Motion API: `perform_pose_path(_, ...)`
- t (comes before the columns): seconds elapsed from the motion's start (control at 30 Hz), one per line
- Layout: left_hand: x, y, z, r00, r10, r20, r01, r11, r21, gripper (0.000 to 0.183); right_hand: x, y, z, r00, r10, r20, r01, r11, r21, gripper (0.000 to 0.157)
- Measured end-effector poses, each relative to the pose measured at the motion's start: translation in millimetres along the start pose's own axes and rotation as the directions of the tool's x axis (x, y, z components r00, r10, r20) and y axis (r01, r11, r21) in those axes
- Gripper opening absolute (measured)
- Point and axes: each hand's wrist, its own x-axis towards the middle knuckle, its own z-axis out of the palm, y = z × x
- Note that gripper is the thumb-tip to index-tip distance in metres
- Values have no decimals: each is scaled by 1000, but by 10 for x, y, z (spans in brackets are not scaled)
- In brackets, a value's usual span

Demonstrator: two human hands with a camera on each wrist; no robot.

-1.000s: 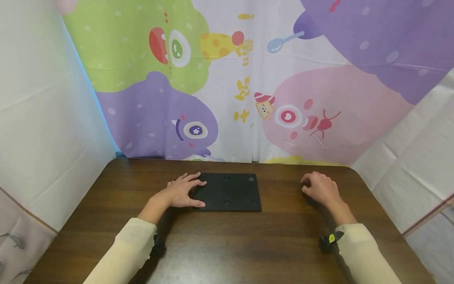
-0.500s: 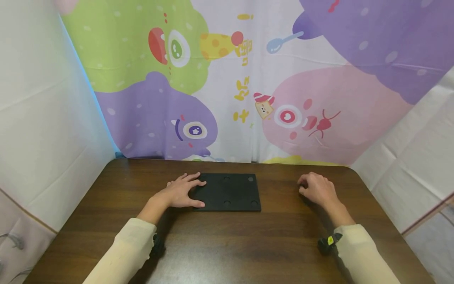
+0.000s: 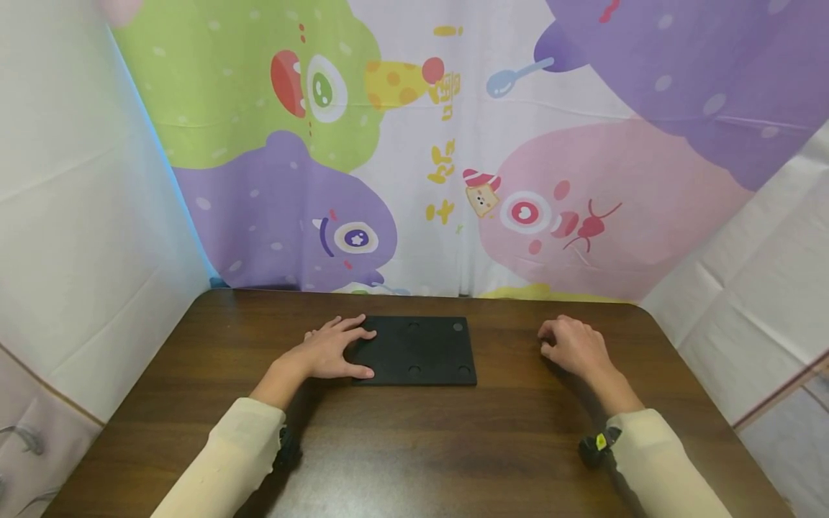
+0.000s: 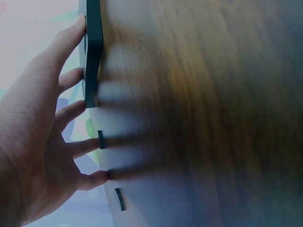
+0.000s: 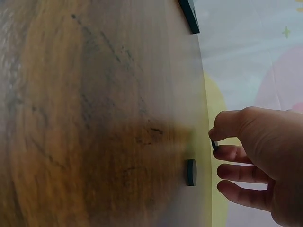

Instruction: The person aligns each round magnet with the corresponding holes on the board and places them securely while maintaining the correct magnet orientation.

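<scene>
A flat black board (image 3: 421, 349) with shallow round recesses lies on the wooden table. At its far right corner one circle (image 3: 458, 327) looks greyer than the others. My left hand (image 3: 330, 351) rests spread over the board's left end, thumb and fingertips touching it. Two small dark discs (image 4: 120, 199) stand near its lower fingers in the left wrist view. To the right of the board, my right hand (image 3: 576, 347) pinches a small dark disc (image 5: 214, 144) between thumb and index finger, above the table. Another dark disc (image 5: 191, 172) sits on the table below that hand.
The brown table (image 3: 414, 446) ends at a back edge against a cartoon-printed curtain (image 3: 414, 165). White cloth panels (image 3: 78, 216) close off both sides. Bare wood lies between the board and the right hand.
My right hand has moved a little to the left, toward the board, uncovering no new thing in the head view. The left hand and the board have stayed put.
</scene>
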Motion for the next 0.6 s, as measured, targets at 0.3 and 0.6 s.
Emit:
perform_pose_path(0.3, -10, 12, -7, 1000, -1, 1, 1, 1000, -1, 86, -4, -67, 7, 1000, -12, -2, 12, 1000, 3, 18)
perform_pose_path(0.6, -14, 15, -15, 1000, 1, 4, -1, 1000, 4, 86, -4, -129, 30, 999, -41, -11, 41, 999, -13, 18)
